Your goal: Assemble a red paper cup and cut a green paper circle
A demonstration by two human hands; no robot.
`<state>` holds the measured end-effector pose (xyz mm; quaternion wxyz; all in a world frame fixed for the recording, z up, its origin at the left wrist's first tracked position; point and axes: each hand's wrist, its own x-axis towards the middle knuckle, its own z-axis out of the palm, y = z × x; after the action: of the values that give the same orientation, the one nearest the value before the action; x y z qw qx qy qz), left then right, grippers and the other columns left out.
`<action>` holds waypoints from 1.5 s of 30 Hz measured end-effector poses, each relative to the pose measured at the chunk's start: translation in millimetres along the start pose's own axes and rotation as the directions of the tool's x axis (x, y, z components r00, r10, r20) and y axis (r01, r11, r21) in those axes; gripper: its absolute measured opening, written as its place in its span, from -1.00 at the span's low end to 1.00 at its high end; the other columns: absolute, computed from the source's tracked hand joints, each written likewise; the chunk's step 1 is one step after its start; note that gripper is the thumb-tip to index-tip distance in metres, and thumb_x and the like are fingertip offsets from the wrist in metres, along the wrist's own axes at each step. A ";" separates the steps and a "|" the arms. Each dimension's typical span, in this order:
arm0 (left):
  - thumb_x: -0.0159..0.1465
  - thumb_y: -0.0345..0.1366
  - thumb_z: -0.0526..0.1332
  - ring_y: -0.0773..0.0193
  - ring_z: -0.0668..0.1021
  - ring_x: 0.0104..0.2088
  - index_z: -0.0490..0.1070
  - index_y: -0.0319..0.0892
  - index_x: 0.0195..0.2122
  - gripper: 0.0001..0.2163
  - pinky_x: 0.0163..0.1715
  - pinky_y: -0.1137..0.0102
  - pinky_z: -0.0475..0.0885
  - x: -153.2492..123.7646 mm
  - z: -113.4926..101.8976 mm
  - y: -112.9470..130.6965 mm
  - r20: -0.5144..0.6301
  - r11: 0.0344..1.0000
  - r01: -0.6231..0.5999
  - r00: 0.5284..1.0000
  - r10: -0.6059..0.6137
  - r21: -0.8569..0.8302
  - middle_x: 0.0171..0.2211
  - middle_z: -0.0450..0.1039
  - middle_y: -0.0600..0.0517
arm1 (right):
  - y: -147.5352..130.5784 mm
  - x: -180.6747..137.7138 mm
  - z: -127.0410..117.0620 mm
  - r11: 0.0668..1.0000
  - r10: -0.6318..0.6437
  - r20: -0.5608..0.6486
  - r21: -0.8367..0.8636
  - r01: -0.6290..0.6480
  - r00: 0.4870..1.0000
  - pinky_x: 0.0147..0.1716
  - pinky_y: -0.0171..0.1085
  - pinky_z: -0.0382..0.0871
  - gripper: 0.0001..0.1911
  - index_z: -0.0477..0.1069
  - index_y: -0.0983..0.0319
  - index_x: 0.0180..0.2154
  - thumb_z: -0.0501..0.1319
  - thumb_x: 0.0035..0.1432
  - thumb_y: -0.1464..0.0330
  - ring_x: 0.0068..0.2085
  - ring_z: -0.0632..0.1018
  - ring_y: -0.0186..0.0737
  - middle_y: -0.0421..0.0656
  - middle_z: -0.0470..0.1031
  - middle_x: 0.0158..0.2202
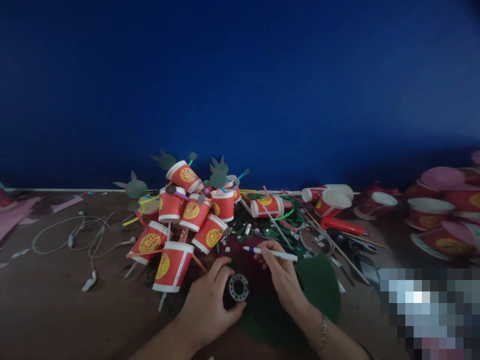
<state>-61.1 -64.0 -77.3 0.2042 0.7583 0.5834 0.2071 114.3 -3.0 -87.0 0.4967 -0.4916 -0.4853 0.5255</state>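
Observation:
My left hand (208, 305) is wrapped round a small black ring-shaped roll (237, 289) that rests on a dark green sheet (318, 290) on the brown floor. My right hand (279, 272) pinches a white marker pen (270, 253), held nearly level with its tip pointing left, just above the roll. A bracelet shows on my right wrist. Directly beyond my hands lies a heap of red paper cups (189, 215) with gold emblems, coloured straws and green paper cut-outs stuck to them.
White earphone cables (80, 235) trail over the floor at left. A red-handled tool (343, 226), thin sticks and paper scraps lie right of the heap. More red cups and bowls (438, 220) stand at far right. A deep blue wall rises behind.

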 end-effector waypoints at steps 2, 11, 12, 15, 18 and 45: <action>0.03 -0.28 0.26 0.04 0.47 -0.06 0.26 -0.13 -0.15 -0.65 -0.16 0.17 0.46 0.0 0.0 0.7 0.010 1.000 -0.004 1.000 0.004 -0.001 0.07 0.25 -0.08 | 0.5 0.5 -0.2 1.000 -0.001 0.007 0.001 0.001 1.000 -0.49 -0.35 0.23 -0.65 0.37 0.22 -0.38 0.21 0.06 0.04 -0.43 0.39 -0.26 -0.17 0.44 -0.47; 0.05 -0.19 0.30 0.01 0.47 -0.05 0.29 -0.14 -0.14 -0.63 -0.16 0.15 0.46 0.5 -0.1 3.1 0.076 1.000 0.019 0.997 -0.019 0.010 0.09 0.25 -0.10 | -5.5 -0.7 0.0 0.999 -0.010 0.022 -0.034 0.011 1.000 -0.48 -0.33 0.26 -0.67 0.37 0.21 -0.40 0.20 0.07 0.06 -0.43 0.40 -0.25 -0.17 0.44 -0.47; 0.04 -0.20 0.30 0.01 0.46 -0.04 0.29 -0.14 -0.14 -0.63 -0.15 0.15 0.46 0.7 0.1 3.0 0.077 1.000 0.019 0.997 -0.020 0.012 0.09 0.25 -0.10 | -5.4 -0.9 -0.1 0.999 -0.014 0.024 -0.042 0.015 1.000 -0.48 -0.33 0.26 -0.67 0.37 0.22 -0.40 0.19 0.08 0.07 -0.43 0.40 -0.25 -0.16 0.44 -0.47; 0.03 -0.22 0.30 0.00 0.46 -0.04 0.30 -0.14 -0.14 -0.63 -0.15 0.14 0.46 1.2 0.8 2.3 0.082 1.000 0.024 0.996 -0.025 0.014 0.09 0.25 -0.10 | -4.1 -1.3 -0.9 0.998 -0.029 0.027 -0.057 0.031 0.999 -0.46 -0.33 0.26 -0.69 0.36 0.22 -0.39 0.18 0.10 0.09 -0.43 0.40 -0.26 -0.17 0.43 -0.47; 0.03 -0.23 0.30 0.02 0.47 -0.06 0.30 -0.13 -0.13 -0.63 -0.16 0.13 0.47 1.6 1.2 1.4 0.091 0.999 0.030 0.995 -0.031 0.012 0.09 0.25 -0.08 | -3.9 -1.8 -1.2 0.997 -0.026 0.027 -0.071 0.028 0.999 -0.44 -0.34 0.26 -0.71 0.37 0.22 -0.38 0.17 0.12 0.11 -0.42 0.40 -0.28 -0.18 0.42 -0.46; -0.02 -0.01 0.33 0.02 0.57 -0.21 0.32 -0.06 -0.14 -0.54 -0.42 0.30 0.57 -4.0 16.4 -16.8 0.056 0.996 -0.075 0.996 0.072 0.043 0.08 0.30 -0.11 | 1.2 -10.2 -14.6 0.979 0.112 -0.020 -0.168 -0.113 0.994 -0.41 -0.32 0.36 -0.80 0.42 0.14 -0.31 0.17 0.15 0.17 -0.37 0.43 -0.20 -0.13 0.44 -0.42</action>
<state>-66.3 -65.0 -100.5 0.1952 0.7891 0.5538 0.1805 129.1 -12.9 -88.5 0.4254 -0.5613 -0.4968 0.5072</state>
